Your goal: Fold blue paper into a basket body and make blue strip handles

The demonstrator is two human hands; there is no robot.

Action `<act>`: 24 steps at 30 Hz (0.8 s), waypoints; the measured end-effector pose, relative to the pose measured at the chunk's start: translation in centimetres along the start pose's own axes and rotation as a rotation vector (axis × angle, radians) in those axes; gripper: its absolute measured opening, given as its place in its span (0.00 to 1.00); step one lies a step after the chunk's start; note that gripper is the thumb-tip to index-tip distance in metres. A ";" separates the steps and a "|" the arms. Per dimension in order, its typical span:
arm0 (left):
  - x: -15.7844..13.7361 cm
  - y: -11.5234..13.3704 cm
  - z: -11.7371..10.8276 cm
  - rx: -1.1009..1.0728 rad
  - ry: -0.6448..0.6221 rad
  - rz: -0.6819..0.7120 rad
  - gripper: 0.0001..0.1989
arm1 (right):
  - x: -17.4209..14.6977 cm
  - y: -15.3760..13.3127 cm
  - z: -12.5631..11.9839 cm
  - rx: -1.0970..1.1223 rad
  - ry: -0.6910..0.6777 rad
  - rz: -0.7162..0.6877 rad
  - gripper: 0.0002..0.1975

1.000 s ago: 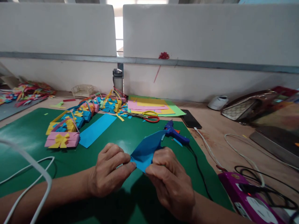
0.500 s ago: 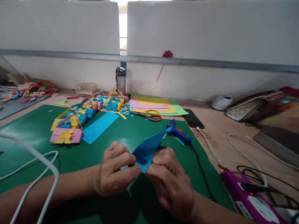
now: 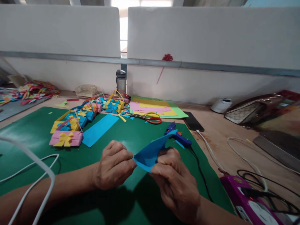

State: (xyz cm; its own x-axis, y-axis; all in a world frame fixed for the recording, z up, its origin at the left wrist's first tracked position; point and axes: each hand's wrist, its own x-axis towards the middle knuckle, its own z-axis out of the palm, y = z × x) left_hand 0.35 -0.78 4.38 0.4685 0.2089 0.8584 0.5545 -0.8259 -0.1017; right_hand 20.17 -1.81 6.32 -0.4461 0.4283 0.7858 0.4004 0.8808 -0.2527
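A folded piece of blue paper (image 3: 152,151) is held up over the green mat, its far end pointing up and right. My right hand (image 3: 177,179) is closed around its right side, thumb in front near the lower edge. My left hand (image 3: 116,165) is closed with its fingertips at the paper's left corner; the exact pinch point is hidden behind the fingers. Beyond them lies a flat blue paper strip (image 3: 100,129). A pink paper basket (image 3: 75,137) with a yellow bow stands to the left, in front of several others in yellow, blue and orange.
A blue glue gun (image 3: 184,140) lies just beyond the right hand, its cord running down the green mat (image 3: 131,131). Scissors (image 3: 154,120) and coloured sheets (image 3: 180,112) are at the back. A phone (image 3: 193,121) and purple power strip (image 3: 241,190) sit right. A white cable (image 3: 50,178) crosses the left foreground.
My left hand has drawn slightly left and up from my right hand, which has shifted a little right. The blue paper has turned, its far end now farther right. The view has tilted slightly up.
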 end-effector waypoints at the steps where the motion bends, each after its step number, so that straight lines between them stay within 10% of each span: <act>1: -0.1 -0.1 0.1 -0.009 0.002 -0.013 0.05 | 0.0 0.1 0.0 0.003 0.005 0.000 0.10; 10: 0.0 0.2 0.4 -0.422 -0.180 -0.647 0.07 | 0.2 0.7 0.9 0.031 0.005 -0.017 0.10; 24: -0.3 0.8 1.0 -0.516 -0.125 -0.782 0.15 | 0.2 1.0 1.2 0.024 -0.153 0.110 0.05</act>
State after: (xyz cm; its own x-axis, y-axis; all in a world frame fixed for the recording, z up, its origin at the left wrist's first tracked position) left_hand 1.30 -0.99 3.56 0.1793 0.8317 0.5255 0.3835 -0.5510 0.7412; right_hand 19.53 -0.60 5.58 -0.5178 0.5463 0.6584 0.4352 0.8308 -0.3471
